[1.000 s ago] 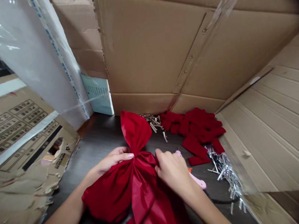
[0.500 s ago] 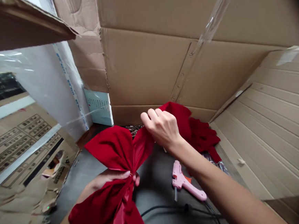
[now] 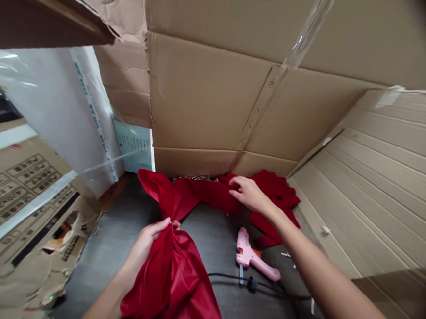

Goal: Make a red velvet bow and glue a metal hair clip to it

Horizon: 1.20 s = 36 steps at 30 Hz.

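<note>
A large red fabric bow (image 3: 188,280), velvety on one face and shiny on the other, is gathered at its middle. My left hand (image 3: 149,240) pinches that gathered knot, with the lower loops hanging toward me. One upper loop stands up at the left, and another part stretches back to the right. Over the pile of red fabric pieces (image 3: 274,194) at the back, my right hand (image 3: 249,193) hovers with loosely bent fingers apart. Whether its fingertips touch the cloth, I cannot make out. In front of the pile lies a pink glue gun (image 3: 251,256), nozzle up and left.
A black cable (image 3: 222,276) crosses the dark grey table (image 3: 114,240) below the glue gun. Cardboard walls (image 3: 203,99) enclose the back and right. A torn printed carton (image 3: 36,204) stands at left, and a light blue box (image 3: 135,146) sits in the back corner.
My right hand has let go of the bow's upper loop and moved right and slightly down to the red pile. The bow has turned, showing more shiny lining; my left hand still pinches its middle.
</note>
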### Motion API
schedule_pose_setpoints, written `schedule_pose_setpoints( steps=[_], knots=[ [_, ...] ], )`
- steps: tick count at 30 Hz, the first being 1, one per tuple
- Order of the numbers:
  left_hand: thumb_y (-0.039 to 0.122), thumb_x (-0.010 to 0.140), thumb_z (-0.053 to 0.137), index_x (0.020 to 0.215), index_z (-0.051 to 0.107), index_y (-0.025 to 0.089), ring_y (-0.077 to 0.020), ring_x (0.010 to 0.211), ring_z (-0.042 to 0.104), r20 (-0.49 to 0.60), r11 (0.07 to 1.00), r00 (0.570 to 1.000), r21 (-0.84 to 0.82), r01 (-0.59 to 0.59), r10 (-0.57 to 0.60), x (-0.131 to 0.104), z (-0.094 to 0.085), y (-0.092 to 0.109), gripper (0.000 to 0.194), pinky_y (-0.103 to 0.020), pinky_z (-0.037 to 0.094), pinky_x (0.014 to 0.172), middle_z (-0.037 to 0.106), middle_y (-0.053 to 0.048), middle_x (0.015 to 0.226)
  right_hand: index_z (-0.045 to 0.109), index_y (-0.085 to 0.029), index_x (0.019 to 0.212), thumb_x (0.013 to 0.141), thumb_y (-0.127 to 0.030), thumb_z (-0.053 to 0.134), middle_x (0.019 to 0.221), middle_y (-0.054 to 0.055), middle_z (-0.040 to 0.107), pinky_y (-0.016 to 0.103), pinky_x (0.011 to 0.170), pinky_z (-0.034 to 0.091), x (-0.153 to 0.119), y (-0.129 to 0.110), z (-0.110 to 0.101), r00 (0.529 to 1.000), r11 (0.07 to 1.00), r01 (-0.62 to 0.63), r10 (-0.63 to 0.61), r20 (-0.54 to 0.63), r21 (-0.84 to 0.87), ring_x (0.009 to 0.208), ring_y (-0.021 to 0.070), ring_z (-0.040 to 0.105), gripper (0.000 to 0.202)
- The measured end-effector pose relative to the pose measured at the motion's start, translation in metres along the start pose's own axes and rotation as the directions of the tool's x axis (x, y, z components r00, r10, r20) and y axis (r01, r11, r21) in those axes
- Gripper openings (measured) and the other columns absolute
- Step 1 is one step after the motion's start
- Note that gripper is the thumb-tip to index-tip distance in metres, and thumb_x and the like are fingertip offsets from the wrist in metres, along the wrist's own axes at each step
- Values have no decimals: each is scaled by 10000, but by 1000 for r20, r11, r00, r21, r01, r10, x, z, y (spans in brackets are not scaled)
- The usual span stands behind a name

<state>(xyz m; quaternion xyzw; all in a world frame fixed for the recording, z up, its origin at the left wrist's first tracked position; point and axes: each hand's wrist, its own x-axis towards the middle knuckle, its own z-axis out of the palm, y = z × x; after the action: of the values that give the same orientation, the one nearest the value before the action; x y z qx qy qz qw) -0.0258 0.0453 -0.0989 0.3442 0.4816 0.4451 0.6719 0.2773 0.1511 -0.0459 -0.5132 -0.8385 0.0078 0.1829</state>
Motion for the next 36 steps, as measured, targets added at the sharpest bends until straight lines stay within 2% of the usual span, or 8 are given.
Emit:
schedule_pose_setpoints(
  steps=[3,8,15,19,23,27,31,36],
  knots=[
    [276,813,622,900,687,124,-166,760,720,-81,993,997,-119,1,-11,0,0,3,187,-221,577,712,749,-77,819,638,-135,901,863,-220,513,854,64,691,252,688,475,-39,21,-26,995,996,-81,78,65,44,747,162,640,155],
    [190,711,747,914,645,100,-187,717,725,-157,984,988,-175,-44,16,4,4,6,245,-209,583,614,752,-110,848,645,-168,878,876,-283,481,830,49,702,260,675,463,-110,43,-47,972,972,-231,230,37,32,732,173,643,200],
    [66,604,786,764,441,184,-279,617,727,-227,988,974,-146,-52,17,7,14,-6,398,-324,595,552,721,-79,619,652,-183,789,857,-266,477,760,70,704,294,625,434,-172,69,-6,884,887,-461,456,-99,-31,684,219,646,206],
    [53,628,763,810,503,162,-262,629,732,-274,990,961,-123,-67,31,7,16,-11,335,-292,599,576,726,-93,631,651,-170,852,860,-242,479,754,83,692,309,617,457,-180,76,23,848,855,-517,506,-157,-38,676,230,654,186],
    [73,626,784,903,589,131,-239,677,739,-278,993,959,-83,-87,61,9,14,-11,343,-258,607,621,745,-101,712,630,-192,1071,851,-226,525,1055,93,652,315,760,497,-178,70,37,900,904,-426,417,-128,-47,920,234,648,246],
    [149,575,852,991,634,115,-230,715,740,-212,993,974,-79,-93,74,8,18,-10,471,-253,616,650,756,-99,776,578,-225,1213,885,-288,513,1185,99,565,328,746,507,-174,63,38,910,912,-405,396,-120,-64,966,248,629,340],
    [189,524,892,1053,650,120,-195,729,737,-97,987,992,-136,-91,78,1,25,-7,586,-226,611,673,766,-107,868,591,-193,1206,892,-407,520,1192,128,536,355,689,495,-170,64,39,877,881,-469,457,-147,-62,891,269,634,386],
    [198,562,882,1052,673,130,-159,704,728,-42,989,994,-111,-101,97,-3,28,-6,537,-191,598,654,766,-109,922,643,-186,1057,871,-413,549,1094,116,572,333,672,463,-161,73,45,845,856,-517,511,-154,2,837,246,626,309]
  ],
)
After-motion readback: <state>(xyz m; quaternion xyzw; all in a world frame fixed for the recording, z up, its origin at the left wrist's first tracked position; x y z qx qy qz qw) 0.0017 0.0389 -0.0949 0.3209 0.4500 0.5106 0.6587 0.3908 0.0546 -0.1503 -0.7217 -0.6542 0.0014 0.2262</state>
